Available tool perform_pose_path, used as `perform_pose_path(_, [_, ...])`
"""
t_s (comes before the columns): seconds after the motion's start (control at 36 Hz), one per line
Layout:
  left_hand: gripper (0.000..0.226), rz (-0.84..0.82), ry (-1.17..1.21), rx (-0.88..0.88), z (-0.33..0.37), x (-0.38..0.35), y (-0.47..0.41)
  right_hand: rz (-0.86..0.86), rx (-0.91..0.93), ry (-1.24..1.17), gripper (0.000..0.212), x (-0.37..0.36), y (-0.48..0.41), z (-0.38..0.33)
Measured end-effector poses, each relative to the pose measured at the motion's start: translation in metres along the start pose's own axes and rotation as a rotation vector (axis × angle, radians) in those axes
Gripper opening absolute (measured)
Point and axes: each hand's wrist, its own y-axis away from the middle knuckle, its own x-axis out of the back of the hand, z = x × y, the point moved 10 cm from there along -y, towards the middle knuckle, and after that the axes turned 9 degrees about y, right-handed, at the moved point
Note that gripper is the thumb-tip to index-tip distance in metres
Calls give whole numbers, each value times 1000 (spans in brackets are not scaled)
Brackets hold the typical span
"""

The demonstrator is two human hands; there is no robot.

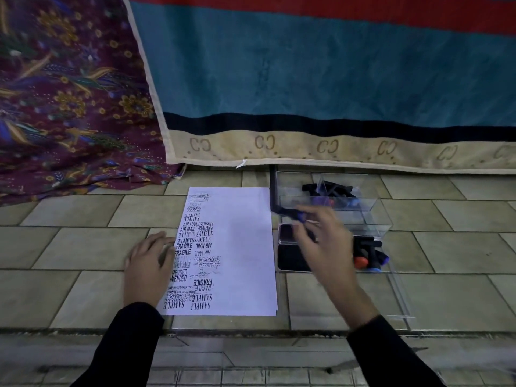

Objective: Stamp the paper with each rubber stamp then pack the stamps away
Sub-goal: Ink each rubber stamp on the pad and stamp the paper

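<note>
Pressing the paper's (245, 247) left edge to the floor with the left hand (148, 263), fingers straight; pinching a stamp (290, 213) in the right hand (326, 241), just over the ink pad (286, 233) right of the paper.

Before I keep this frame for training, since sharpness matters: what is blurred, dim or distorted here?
Head view: the right hand and the black, blue-capped rubber stamp it pinches are motion-blurred; the left hand and the printed white paper sheet are sharp; light is dim and bluish; the wide lens bows the beige floor tiles.
</note>
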Motion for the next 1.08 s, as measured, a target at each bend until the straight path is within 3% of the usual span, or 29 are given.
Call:
perform_pose_path(0.19, [19, -7, -13, 9, 0, 0, 1, 156, -10, 290, 27, 83, 23, 51])
perform_pose_path(0.36, [19, -12, -20, 8, 1, -1, 1, 126, 0, 485, 35, 99, 54, 86])
perform_pose_path(0.5, [20, -9, -8, 7, 2, 0, 1, 71, 40, 480, 23, 88, 71, 94])
perform_pose_path(0.81, [19, -2, 0, 2, 3, 1, 2, -126, 50, 538, 36, 62, 77, 102])
perform_pose_path(0.97, [19, 2, 1, 4, 3, 1, 2, -121, 40, 532, 32, 65, 75, 98])
perform_pose_path(1.08, [19, 0, 5, 11, 2, 1, 1, -48, 80, 465, 17, 74, 62, 82])
